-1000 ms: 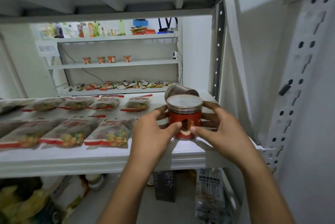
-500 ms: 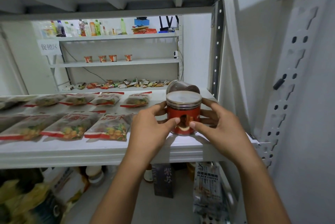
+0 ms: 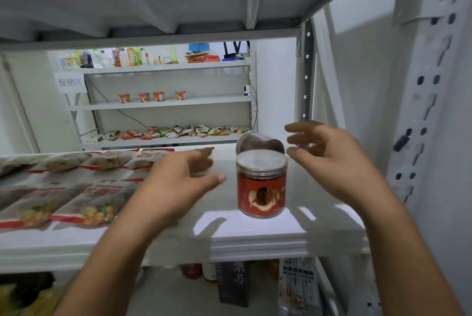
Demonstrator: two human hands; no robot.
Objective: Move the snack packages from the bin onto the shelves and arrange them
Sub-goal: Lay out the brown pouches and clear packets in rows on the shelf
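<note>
Head view: the red jar [image 3: 261,185] stands upright near the front edge of the white shelf [image 3: 255,236] with its label turned to me, which I reckon is the idea, so it reads from the aisle. My left hand [image 3: 176,182] floats just left of the jar, fingers straight and spread, thumb tip near its wall but not touching. My right hand [image 3: 332,162] hangs to the jar's right, fingers loosely curved around nothing. Both are clear of it, so it stands on its own. Just behind the jar a second jar [image 3: 258,142] lies on its side, dark contents showing through its clear wall; that one looks due for standing up. Something dark brown shows through the red jar's label window, but I can't say what. Left of the jar, flat snack bags [image 3: 89,203] lie in rows, yellow-green pieces showing through their fronts. Below the jar, under the shelf, stands a coffee pouch [image 3: 297,287]. The bin I can't pick out.
</note>
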